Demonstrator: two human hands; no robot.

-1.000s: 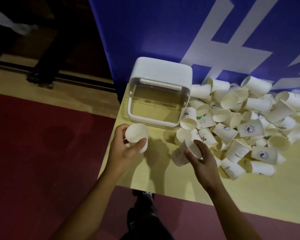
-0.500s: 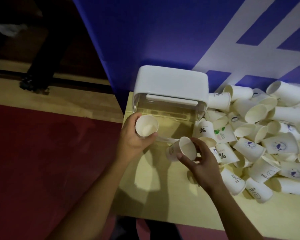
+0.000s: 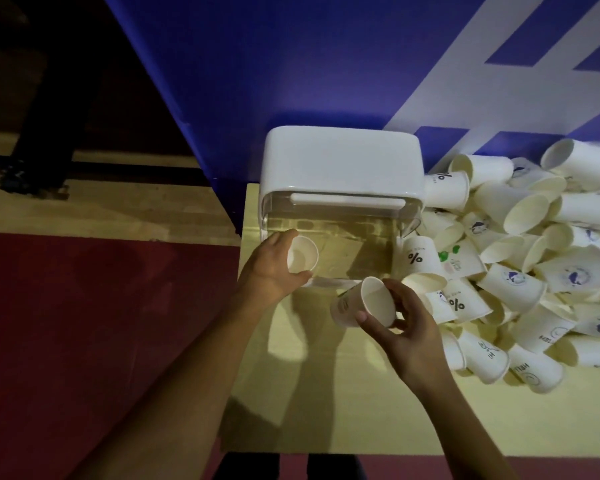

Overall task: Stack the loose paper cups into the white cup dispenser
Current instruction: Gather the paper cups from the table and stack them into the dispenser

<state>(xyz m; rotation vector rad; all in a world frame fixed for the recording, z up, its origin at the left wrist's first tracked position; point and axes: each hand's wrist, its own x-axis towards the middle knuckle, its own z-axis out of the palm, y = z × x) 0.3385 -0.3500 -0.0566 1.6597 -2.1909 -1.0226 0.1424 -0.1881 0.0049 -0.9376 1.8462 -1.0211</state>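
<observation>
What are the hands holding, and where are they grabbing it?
The left hand grips a paper cup round its side. The right hand pinches a second cup at its rim.

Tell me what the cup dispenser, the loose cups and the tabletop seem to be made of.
Cup dispenser: smooth white plastic, by its rounded moulded top and soft sheen; the lower body is clear, probably plastic, since the tabletop shows through. Loose cups: matt paper, with thin rolled rims and printed sides. Tabletop: smooth pale yellow, perhaps laminate; the look leaves it open.

Dim, soft-focus view with wide-angle bending at the edges; forearm shadows cross the table point(image 3: 361, 427).
</observation>
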